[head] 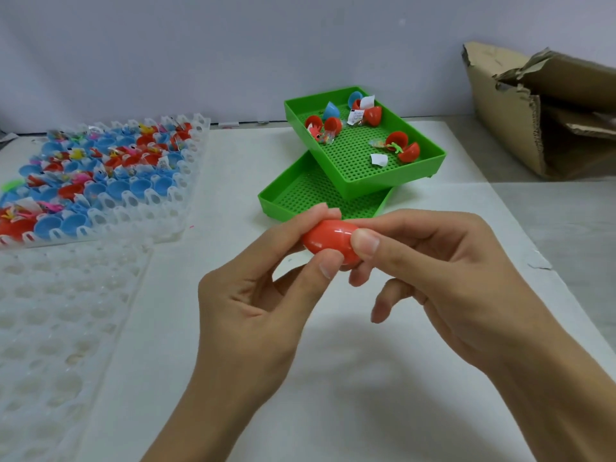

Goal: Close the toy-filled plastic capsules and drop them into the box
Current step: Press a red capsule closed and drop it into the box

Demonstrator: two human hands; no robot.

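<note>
Above the table (366, 378), red capsule (328, 240) (unlabelled), both hands' grip

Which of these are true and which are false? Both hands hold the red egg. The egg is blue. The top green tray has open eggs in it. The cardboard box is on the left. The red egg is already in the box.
1. True: the left hand and right hand both pinch the red capsule.
2. False: it is red.
3. True: the upper green tray holds open red and blue halves.
4. False: the cardboard box stands far right.
5. False: it is held above the table.
</note>
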